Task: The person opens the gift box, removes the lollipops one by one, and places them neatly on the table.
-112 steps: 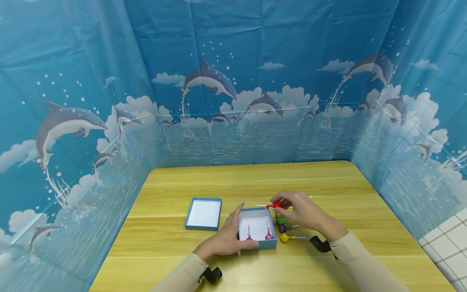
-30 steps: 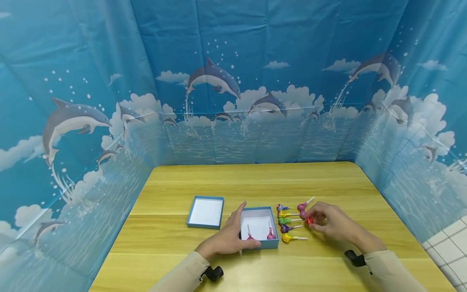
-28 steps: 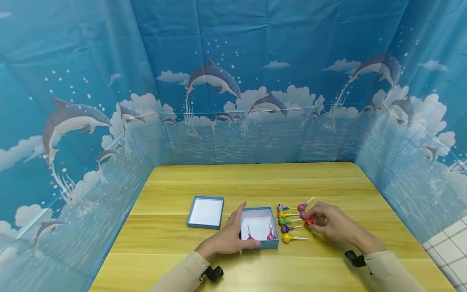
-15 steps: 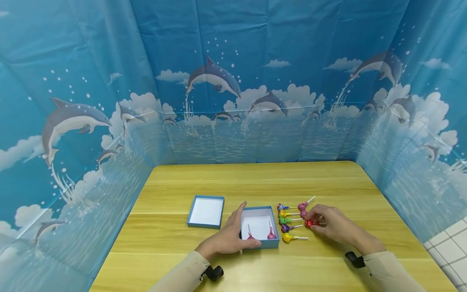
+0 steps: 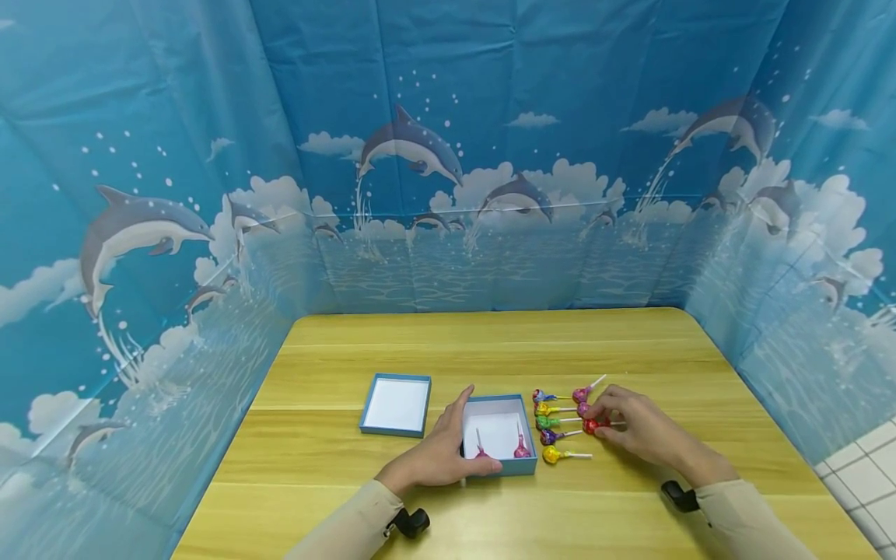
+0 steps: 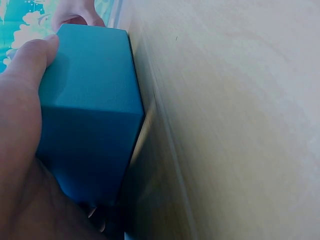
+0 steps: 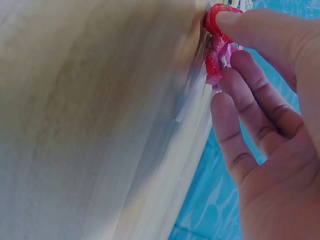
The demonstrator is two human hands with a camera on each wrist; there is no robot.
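Note:
My left hand (image 5: 451,442) grips the open blue box (image 5: 511,469) by its left side, thumb on the near wall; the left wrist view shows the box's outer wall (image 6: 90,100) under my thumb. Two pink lollipops (image 5: 521,449) stand inside the box. My right hand (image 5: 600,420) pinches a red lollipop (image 5: 592,425) low over the table, just right of a row of wrapped lollipops (image 5: 546,424). The right wrist view shows the red wrapper (image 7: 216,20) between my fingertips, touching or almost touching the wood.
The box's lid (image 5: 364,404) lies upside down left of the box. A pink lollipop (image 5: 579,394) lies behind my right fingers. The wooden table (image 5: 490,350) is walled on three sides by blue dolphin-print cloth (image 5: 448,194).
Since 3.7 s ago my right hand has carried the red lollipop from the box's far right corner to the right of the row. Over the last second it barely shifted. The left hand stayed.

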